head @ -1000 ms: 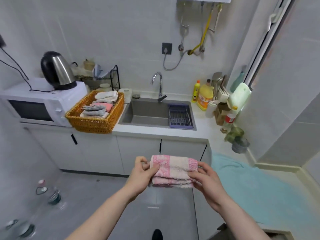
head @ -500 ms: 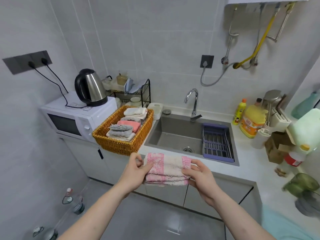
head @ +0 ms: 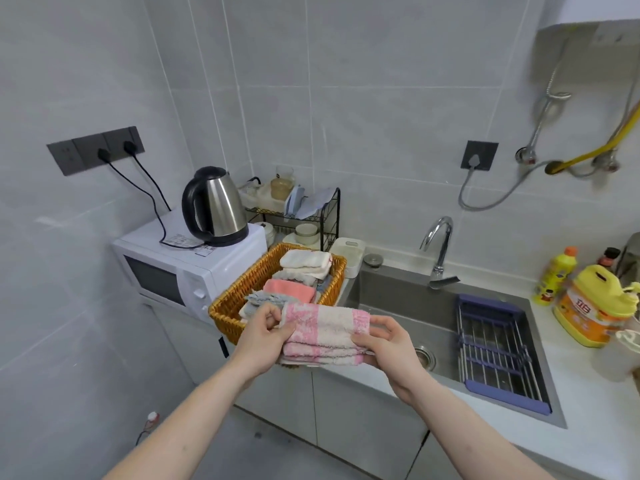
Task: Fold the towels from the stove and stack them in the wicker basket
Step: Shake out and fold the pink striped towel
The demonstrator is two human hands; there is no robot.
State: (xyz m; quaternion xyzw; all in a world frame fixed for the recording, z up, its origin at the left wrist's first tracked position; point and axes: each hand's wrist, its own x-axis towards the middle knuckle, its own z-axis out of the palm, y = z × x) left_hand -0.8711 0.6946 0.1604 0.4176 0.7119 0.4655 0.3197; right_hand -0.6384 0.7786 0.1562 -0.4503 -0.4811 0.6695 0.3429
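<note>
I hold a folded pink-and-cream towel [head: 325, 332] flat in the air between both hands, just in front of the counter edge. My left hand [head: 263, 336] pinches its left end and my right hand [head: 388, 344] grips its right end. Behind the towel's left end sits the wicker basket [head: 242, 289] on the counter. Inside the basket lie several folded towels: a grey-blue one [head: 266, 300] at the front, a coral one [head: 289, 289] in the middle and a cream one [head: 306, 260] at the back. The stove is out of view.
A white microwave [head: 180, 271] with a steel kettle [head: 216, 206] on top stands left of the basket. Right of the basket is the sink [head: 394, 306] with a tap [head: 438, 251] and a blue drying rack [head: 495, 348]. Yellow bottles [head: 588, 306] stand far right.
I have come closer to the counter and the view has swung left. The towel, still held by both hands, now sits right in front of the basket.
</note>
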